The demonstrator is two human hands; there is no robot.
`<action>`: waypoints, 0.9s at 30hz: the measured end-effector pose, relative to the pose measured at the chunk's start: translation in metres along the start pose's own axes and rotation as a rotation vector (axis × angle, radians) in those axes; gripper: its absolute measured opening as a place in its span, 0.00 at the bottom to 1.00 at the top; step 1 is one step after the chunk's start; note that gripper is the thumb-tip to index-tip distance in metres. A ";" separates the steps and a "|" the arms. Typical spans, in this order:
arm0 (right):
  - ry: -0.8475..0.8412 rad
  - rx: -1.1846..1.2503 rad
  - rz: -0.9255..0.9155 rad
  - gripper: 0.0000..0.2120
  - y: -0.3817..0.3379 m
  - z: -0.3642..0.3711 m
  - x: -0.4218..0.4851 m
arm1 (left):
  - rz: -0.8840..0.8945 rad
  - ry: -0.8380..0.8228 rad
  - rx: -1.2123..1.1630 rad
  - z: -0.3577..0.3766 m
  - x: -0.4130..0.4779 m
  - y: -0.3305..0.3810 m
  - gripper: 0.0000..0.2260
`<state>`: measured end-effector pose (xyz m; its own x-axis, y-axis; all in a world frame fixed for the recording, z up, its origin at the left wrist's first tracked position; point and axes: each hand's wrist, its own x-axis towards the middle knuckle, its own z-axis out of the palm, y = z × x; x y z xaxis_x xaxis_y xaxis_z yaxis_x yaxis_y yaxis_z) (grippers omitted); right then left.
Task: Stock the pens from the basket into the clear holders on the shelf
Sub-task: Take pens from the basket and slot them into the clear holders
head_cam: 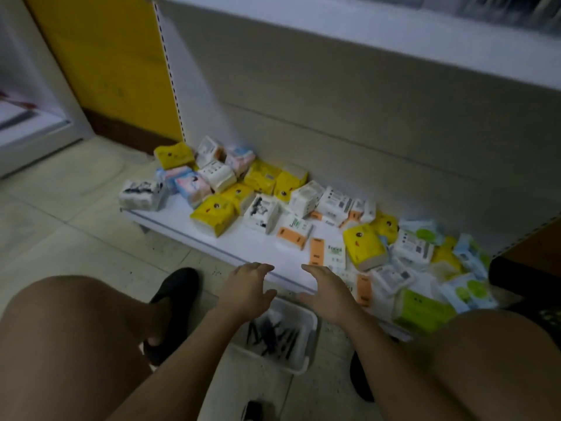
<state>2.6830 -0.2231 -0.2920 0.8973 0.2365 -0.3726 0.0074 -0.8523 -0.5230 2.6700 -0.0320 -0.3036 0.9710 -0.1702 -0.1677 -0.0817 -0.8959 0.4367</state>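
Crouching before a low white shelf (218, 238), a person holds both hands out above a white plastic basket (307, 337) that stands on the tiled floor (76, 226) between their bare knees. The left hand (244, 288) and the right hand (329, 294) hover side by side, a little apart, palms turned toward each other. Their fingers are spread and only loosely bent, and they grip nothing. Neither hand touches the basket or the shelf edge just beyond it.

Dark pens (274, 332) lie jumbled in the basket; blur makes them hard to count. The basket sits close against the front lip of the shelf, partly hidden by the person's forearms.

Small packs of tissues (212, 215) in yellow, white, orange, pink, blue and green wrappers are scattered along the shelf, thickest toward the back wall and the right end. Several lie tipped or stacked on one another.

A black shoe (177, 291) rests on the floor to the left of the basket. A higher white shelf (334, 28) runs across the top of the view, and a yellow panel (115, 65) stands at the left beside the perforated shelf upright.
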 end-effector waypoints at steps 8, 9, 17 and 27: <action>-0.240 0.124 0.149 0.22 0.023 0.066 0.014 | -0.160 -0.257 -0.085 0.053 0.005 -0.036 0.25; -0.276 0.140 0.185 0.22 0.025 0.071 0.016 | -0.189 -0.278 -0.100 0.058 0.009 -0.040 0.25; -0.428 0.136 0.318 0.12 0.054 0.102 0.052 | -0.368 -0.460 -0.270 0.123 0.034 -0.081 0.13; -0.520 0.022 0.327 0.08 0.093 0.184 0.118 | -0.513 -0.512 -0.555 0.212 0.059 -0.108 0.06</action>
<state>2.7081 -0.1887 -0.5258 0.5184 0.1662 -0.8389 -0.2459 -0.9106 -0.3323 2.6888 -0.0325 -0.5475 0.6289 -0.0855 -0.7728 0.5814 -0.6082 0.5404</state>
